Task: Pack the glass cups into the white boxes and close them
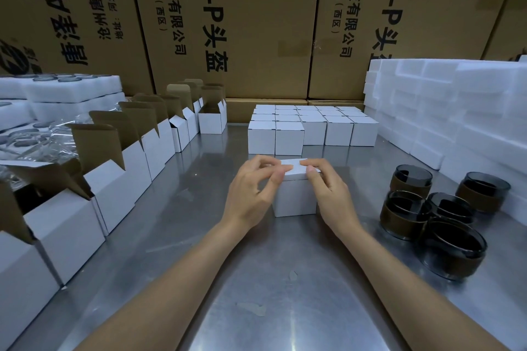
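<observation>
Both forearms reach over the steel surface (256, 293). My left hand (253, 191) and right hand (325, 188) curl their fingers around the closed lid of a small white box (295, 199) standing mid-surface. Dark glass cups (410, 215) cluster to my right; open white boxes (114, 194) line my left; closed boxes (313, 128) sit stacked behind.
</observation>
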`<state>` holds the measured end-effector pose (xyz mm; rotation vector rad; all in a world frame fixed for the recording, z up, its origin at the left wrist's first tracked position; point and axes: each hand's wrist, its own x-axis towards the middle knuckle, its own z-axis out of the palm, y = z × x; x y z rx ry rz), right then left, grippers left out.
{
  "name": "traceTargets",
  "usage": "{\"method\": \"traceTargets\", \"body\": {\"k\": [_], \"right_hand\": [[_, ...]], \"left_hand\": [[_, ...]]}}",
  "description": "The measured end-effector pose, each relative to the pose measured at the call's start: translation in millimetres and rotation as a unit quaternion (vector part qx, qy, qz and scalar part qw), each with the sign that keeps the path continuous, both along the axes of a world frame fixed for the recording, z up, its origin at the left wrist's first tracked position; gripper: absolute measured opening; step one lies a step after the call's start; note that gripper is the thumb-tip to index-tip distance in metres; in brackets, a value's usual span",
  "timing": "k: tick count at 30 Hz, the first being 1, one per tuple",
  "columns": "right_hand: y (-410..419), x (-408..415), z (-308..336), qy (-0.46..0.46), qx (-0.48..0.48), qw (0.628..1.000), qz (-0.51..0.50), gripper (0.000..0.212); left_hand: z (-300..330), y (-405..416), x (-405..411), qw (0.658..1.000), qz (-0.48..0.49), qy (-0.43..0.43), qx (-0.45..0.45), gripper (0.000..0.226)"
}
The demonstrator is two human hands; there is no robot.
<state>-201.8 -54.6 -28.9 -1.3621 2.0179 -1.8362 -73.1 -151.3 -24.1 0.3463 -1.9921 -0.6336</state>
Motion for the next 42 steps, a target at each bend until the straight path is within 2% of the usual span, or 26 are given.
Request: {"method": "traceTargets", "body": {"k": [2,6,9,12,15,17,20,22,26,29,32,36,42], "right_hand": [[-0.4,2.5,-0.6,0.012,-0.009,1.0,-0.008,0.016],[3.0,3.9,0.1,0.186,-0.039,0.976,-0.104,0.028],[4.9,5.9,3.1,0.249,-0.066,0.958,-0.129,0.037],[3.2,9.6,4.6,0.244,-0.055,0.957,-0.145,0.045],[3.4,11.3,4.4,0.238,-0.064,0.957,-0.151,0.039],[5.3,11.1,2.3,0.281,-0.052,0.946,-0.155,0.033],[5.2,8.9,-2.1,0.359,-0.004,0.921,-0.152,0.029],[1.0,4.5,-5.0,0.377,0.029,0.911,-0.164,0.027],[-6.4,-15.6,-6.2,0.319,0.1,0.917,-0.218,0.029],[-13.9,-34.5,-6.4,0.261,0.15,0.92,-0.253,0.035],[-26.7,-50.7,-6.2,0.213,0.2,0.92,-0.26,0.044],[-49.8,-74.5,-5.6,0.195,0.24,0.913,-0.267,0.054],[-87.9,-106.5,-6.0,0.2,0.268,0.898,-0.288,0.059]], "left_hand": [[0.4,1.5,1.2,1.0,0.012,-0.007,-0.018,0.036],[0.5,5.3,1.6,0.993,0.035,-0.007,-0.116,0.038],[-0.1,5.6,-0.1,0.987,0.043,0.008,-0.156,0.033],[0.0,5.6,-2.7,0.988,0.046,0.015,-0.144,0.034],[-1.5,5.2,-4.1,0.989,0.05,0.019,-0.14,0.031],[-4.0,3.8,-4.1,0.989,0.055,0.01,-0.137,0.029],[-5.0,0.9,-3.3,0.998,0.037,-0.002,-0.051,0.036],[-5.4,-2.6,-4.0,0.999,0.027,-0.026,-0.01,0.042],[-11.4,-17.6,-12.3,0.992,0.068,-0.104,0.001,0.04],[-15.4,-38.1,-19.5,0.98,0.111,-0.115,0.12,0.047],[-14.2,-67.0,-27.5,0.953,0.147,-0.127,0.231,0.059],[-12.2,-102.7,-44.6,0.94,0.156,-0.144,0.267,0.071],[-13.1,-137.3,-69.3,0.933,0.143,-0.188,0.271,0.077]]}}
